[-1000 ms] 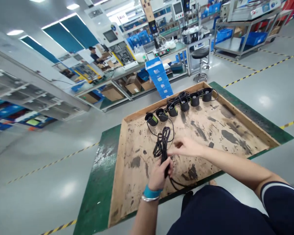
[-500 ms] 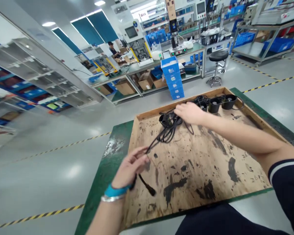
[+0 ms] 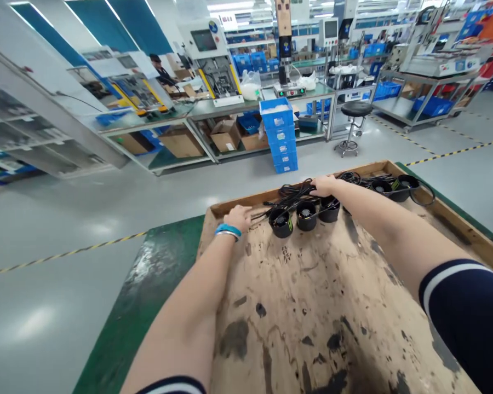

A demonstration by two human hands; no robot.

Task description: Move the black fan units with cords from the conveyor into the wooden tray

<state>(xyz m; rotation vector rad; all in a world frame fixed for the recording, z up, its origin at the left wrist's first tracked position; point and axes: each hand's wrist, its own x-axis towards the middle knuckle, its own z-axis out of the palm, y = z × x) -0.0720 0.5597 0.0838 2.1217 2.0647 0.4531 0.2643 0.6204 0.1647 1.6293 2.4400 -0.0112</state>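
Observation:
At the far edge of a shallow wooden tray (image 3: 304,295), black round fans with coiled cables sit in a row. My left hand (image 3: 239,218), wearing a blue band, is at the tray's far left with its fingers closed on a black cable (image 3: 259,215) beside the nearest fan (image 3: 281,222). My right hand (image 3: 324,186) reaches over the row, its fingers closed on the bundled black cable (image 3: 296,192) behind the fans. A second fan (image 3: 306,215) and a third fan (image 3: 329,210) stand below it. The right fingertips are partly hidden.
More fans (image 3: 405,187) with cables lie at the tray's far right corner. The tray's raised wooden rim (image 3: 250,201) runs along the back. Under it is a green tabletop (image 3: 148,284). Beyond stand stacked blue bins (image 3: 282,142), a black stool (image 3: 356,109) and a workbench with machines.
My left hand has moved forward from the tray's middle left to its far edge, taking the cable along. The cable now lies behind the fans. My right hand stays near the row; the view has shifted.

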